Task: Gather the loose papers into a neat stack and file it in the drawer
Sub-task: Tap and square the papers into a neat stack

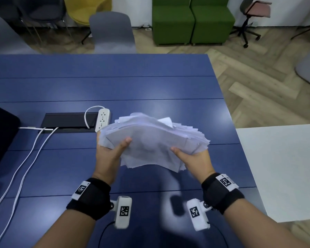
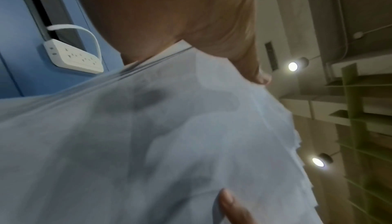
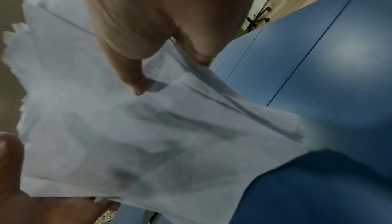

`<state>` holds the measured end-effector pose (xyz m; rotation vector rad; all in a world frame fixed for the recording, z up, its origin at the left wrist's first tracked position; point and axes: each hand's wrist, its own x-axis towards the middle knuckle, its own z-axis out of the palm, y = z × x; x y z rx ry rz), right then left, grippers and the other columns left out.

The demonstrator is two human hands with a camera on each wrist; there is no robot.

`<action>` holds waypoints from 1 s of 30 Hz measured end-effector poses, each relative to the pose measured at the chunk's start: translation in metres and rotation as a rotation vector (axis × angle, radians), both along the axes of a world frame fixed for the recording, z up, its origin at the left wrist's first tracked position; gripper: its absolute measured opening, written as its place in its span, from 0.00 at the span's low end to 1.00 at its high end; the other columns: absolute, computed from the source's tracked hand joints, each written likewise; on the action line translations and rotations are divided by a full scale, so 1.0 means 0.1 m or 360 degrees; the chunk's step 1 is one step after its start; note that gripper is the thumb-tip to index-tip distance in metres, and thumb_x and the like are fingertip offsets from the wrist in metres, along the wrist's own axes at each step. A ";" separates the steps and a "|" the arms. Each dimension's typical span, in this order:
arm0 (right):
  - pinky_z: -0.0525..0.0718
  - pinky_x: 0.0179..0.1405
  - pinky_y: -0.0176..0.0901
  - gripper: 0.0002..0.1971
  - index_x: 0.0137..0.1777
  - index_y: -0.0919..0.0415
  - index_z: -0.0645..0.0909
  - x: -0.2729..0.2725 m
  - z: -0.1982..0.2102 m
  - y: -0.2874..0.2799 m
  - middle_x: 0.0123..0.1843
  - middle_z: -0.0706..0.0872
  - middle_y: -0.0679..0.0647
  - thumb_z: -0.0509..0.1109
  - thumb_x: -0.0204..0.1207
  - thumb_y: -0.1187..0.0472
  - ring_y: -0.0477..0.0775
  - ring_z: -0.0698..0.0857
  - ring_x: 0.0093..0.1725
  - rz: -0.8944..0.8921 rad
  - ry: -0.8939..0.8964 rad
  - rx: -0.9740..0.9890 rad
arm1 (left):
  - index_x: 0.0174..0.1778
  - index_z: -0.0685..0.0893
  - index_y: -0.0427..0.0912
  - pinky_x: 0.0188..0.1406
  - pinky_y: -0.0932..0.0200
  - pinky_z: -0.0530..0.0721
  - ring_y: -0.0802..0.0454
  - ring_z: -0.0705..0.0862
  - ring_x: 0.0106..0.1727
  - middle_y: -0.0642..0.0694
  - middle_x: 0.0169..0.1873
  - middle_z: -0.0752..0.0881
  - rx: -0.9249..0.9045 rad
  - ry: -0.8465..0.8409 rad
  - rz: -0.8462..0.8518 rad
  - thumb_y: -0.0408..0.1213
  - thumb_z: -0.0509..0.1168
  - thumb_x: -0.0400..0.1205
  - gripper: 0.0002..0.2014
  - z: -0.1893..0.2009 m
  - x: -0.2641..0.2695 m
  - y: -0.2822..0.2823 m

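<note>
A thick, uneven stack of white papers (image 1: 150, 142) is held up above the blue table (image 1: 115, 83), its edges fanned and ragged. My left hand (image 1: 111, 149) grips the stack's left side, thumb on top and fingers underneath. My right hand (image 1: 191, 156) grips the right side the same way. In the left wrist view the papers (image 2: 169, 143) fill most of the frame below my palm. In the right wrist view the papers (image 3: 127, 135) bend under my fingers (image 3: 135, 83). No drawer is in view.
A white power strip (image 1: 102, 121) lies beside a black cable hatch (image 1: 68, 120), with white cables (image 1: 25, 167) running off the left front. A dark object (image 1: 0, 136) sits at the left edge. A white surface (image 1: 279, 167) adjoins on the right. Chairs and green seats (image 1: 191, 20) stand beyond.
</note>
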<state>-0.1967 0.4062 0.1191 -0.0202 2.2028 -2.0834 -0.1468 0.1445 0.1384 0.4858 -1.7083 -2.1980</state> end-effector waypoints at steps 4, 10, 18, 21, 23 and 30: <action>0.89 0.66 0.53 0.22 0.63 0.55 0.89 0.08 -0.07 0.19 0.60 0.95 0.53 0.86 0.71 0.70 0.54 0.93 0.62 0.0026 -0.0076 -0.0048 | 0.64 0.77 0.49 0.59 0.52 0.83 0.49 0.84 0.57 0.48 0.57 0.85 -0.0023 0.0135 0.0156 0.66 0.80 0.74 0.33 0.24 0.00 0.06; 0.88 0.69 0.61 0.19 0.62 0.58 0.90 0.17 -0.07 0.38 0.61 0.95 0.56 0.83 0.73 0.73 0.59 0.92 0.63 0.0167 -0.0140 -0.0088 | 0.65 0.85 0.53 0.68 0.60 0.82 0.59 0.87 0.61 0.62 0.57 0.89 -0.1359 0.0127 -0.0365 0.58 0.77 0.78 0.23 0.69 0.07 -0.03; 0.87 0.68 0.47 0.21 0.54 0.32 0.92 0.30 -0.01 0.39 0.58 0.94 0.35 0.81 0.78 0.66 0.41 0.91 0.63 0.0289 0.0040 0.0177 | 0.70 0.89 0.57 0.82 0.16 0.62 0.54 0.89 0.69 0.58 0.66 0.90 -0.2462 0.0496 -0.0893 0.57 0.57 0.92 0.19 0.97 -0.05 0.52; 0.88 0.66 0.51 0.16 0.53 0.34 0.93 0.30 -0.01 0.37 0.57 0.95 0.39 0.83 0.76 0.61 0.42 0.92 0.61 0.0219 0.0007 0.0193 | 0.59 0.94 0.52 0.81 0.16 0.66 0.52 0.95 0.59 0.57 0.53 0.95 -0.2370 0.0676 -0.0859 0.46 0.61 0.91 0.15 0.97 -0.16 0.62; 0.89 0.65 0.60 0.13 0.55 0.40 0.92 0.31 0.00 0.35 0.57 0.96 0.46 0.82 0.69 0.49 0.50 0.93 0.62 0.0201 -0.0044 0.0231 | 0.58 0.95 0.51 0.82 0.19 0.69 0.53 0.95 0.57 0.56 0.49 0.96 -0.2341 0.0757 -0.0844 0.42 0.62 0.89 0.14 0.97 -0.19 0.66; 0.88 0.63 0.58 0.13 0.54 0.48 0.92 0.32 -0.02 0.35 0.58 0.94 0.51 0.77 0.69 0.51 0.53 0.91 0.63 0.0297 -0.0029 0.0322 | 0.68 0.93 0.57 0.66 0.35 0.89 0.50 0.93 0.61 0.55 0.67 0.92 -0.2421 0.0905 -0.1114 0.45 0.62 0.89 0.17 1.00 -0.19 0.91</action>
